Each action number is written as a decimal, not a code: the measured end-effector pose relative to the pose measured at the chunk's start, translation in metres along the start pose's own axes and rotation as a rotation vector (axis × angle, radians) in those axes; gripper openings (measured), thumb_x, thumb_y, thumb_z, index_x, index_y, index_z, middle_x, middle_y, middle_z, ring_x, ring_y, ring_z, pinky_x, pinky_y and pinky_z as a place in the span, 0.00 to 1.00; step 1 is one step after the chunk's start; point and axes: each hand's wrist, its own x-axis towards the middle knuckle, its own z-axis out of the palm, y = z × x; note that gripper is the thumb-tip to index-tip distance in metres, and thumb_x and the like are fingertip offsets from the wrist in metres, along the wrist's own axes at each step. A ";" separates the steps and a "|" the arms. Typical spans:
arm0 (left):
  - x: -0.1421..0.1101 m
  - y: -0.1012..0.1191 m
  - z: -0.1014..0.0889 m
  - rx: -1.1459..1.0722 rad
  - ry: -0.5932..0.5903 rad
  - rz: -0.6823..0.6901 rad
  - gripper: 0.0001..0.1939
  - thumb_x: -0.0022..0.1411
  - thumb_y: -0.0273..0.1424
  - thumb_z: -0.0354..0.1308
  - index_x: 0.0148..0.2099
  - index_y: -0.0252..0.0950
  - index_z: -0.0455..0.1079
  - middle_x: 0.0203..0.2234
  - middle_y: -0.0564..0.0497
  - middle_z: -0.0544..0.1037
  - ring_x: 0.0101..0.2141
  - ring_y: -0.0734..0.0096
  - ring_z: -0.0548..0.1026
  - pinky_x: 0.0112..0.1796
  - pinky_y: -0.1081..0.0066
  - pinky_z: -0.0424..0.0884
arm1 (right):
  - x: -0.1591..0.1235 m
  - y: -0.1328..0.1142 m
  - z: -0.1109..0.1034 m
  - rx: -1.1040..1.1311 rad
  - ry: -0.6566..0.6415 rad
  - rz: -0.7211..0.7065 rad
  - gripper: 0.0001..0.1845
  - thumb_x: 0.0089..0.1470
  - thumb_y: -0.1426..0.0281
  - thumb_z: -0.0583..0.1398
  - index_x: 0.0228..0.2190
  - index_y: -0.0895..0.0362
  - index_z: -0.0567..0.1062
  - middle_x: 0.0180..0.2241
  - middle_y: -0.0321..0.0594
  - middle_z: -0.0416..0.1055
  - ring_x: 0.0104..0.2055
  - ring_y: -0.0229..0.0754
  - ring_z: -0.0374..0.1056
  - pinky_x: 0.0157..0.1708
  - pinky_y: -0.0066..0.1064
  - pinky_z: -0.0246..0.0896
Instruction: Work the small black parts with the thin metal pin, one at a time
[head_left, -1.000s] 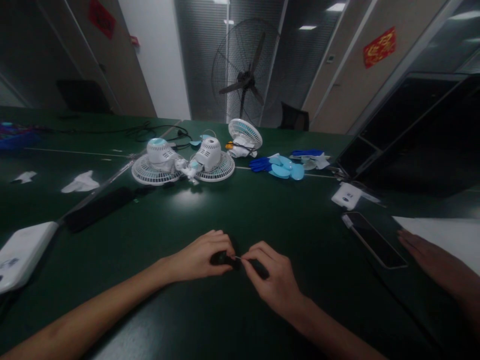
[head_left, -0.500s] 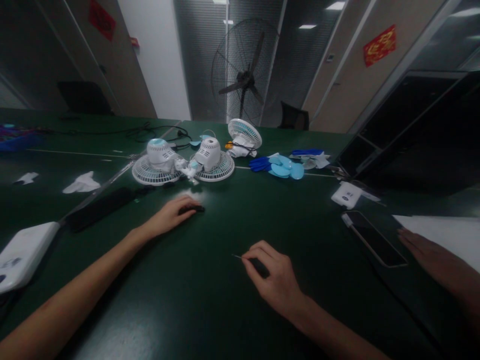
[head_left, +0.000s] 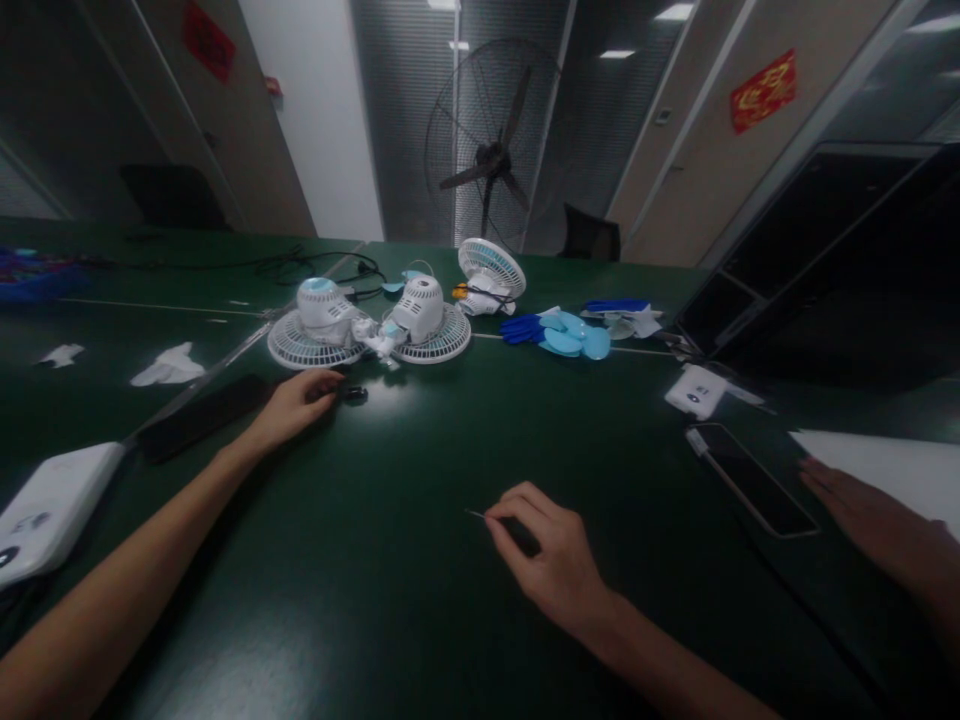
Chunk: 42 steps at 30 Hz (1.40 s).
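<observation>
My left hand (head_left: 300,405) rests on the green table near the front of a white fan, fingers curled together at a dark spot. What they grip, if anything, is hidden. Just right of its fingertips lies a small black object (head_left: 355,395), its kind too blurred to tell. My right hand (head_left: 547,550) is closed around a thin screwdriver (head_left: 475,513), whose slim metal shaft points left just above the table. Most of its dark handle is covered by the palm and fingers.
Two white fans (head_left: 315,345) lie face down ahead, with a third fan (head_left: 491,270) behind. Blue fan blades (head_left: 574,335) are to their right. A phone (head_left: 750,480), a white device (head_left: 696,392) and another person's hand (head_left: 862,515) are at right. A black strip (head_left: 202,415) and white box (head_left: 56,510) sit left.
My left hand has moved left and slightly away from me, leaving the small black object on the table beside its fingertips. My right hand has stayed in place with the screwdriver.
</observation>
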 end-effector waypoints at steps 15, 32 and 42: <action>-0.003 0.000 -0.005 0.030 0.081 -0.077 0.27 0.59 0.55 0.64 0.47 0.38 0.79 0.41 0.44 0.85 0.41 0.53 0.82 0.42 0.64 0.76 | 0.001 -0.003 -0.001 0.014 0.005 0.005 0.08 0.68 0.73 0.59 0.41 0.55 0.79 0.39 0.40 0.75 0.36 0.40 0.73 0.37 0.32 0.72; -0.004 0.022 0.008 -0.297 0.075 -0.137 0.27 0.60 0.51 0.67 0.52 0.37 0.81 0.43 0.46 0.85 0.38 0.58 0.82 0.42 0.63 0.77 | 0.001 -0.003 -0.002 0.019 0.001 -0.004 0.08 0.68 0.74 0.59 0.41 0.55 0.79 0.39 0.40 0.75 0.36 0.41 0.73 0.35 0.31 0.69; -0.002 0.023 0.015 -0.132 0.105 -0.042 0.27 0.60 0.57 0.65 0.48 0.41 0.84 0.47 0.46 0.84 0.47 0.52 0.81 0.51 0.61 0.73 | 0.001 -0.003 -0.001 -0.010 -0.002 -0.003 0.07 0.68 0.73 0.59 0.40 0.55 0.79 0.38 0.40 0.75 0.36 0.40 0.73 0.35 0.30 0.70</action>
